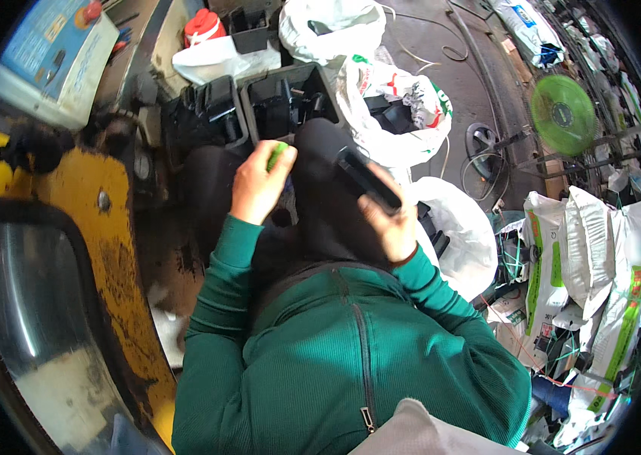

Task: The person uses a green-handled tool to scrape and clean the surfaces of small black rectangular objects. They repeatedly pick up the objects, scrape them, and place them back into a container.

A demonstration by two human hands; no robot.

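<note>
My left hand (pixel 256 186) is closed above my lap, its thumb and fingers round a small bright green tool handle (pixel 276 156). The working end of that tool cannot be made out. My right hand (pixel 394 231) grips a long black plastic part (pixel 366 179), held slanting over my right thigh. The two hands are apart, with my right knee between them. Just beyond my knees stand two dark crates, and the right one (pixel 325 85) contains several black plastic parts. A white sack (pixel 358 139) with black parts inside stands beyond my right hand.
Another white bag (pixel 479 250) holding black parts is close beside my right forearm. A third white sack (pixel 297 26) stands farther off. To the left is a yellow machine frame (pixel 81 212) with a blue control box (pixel 47 49). A green fan (pixel 561 114) and stacked packages (pixel 589 250) line the right.
</note>
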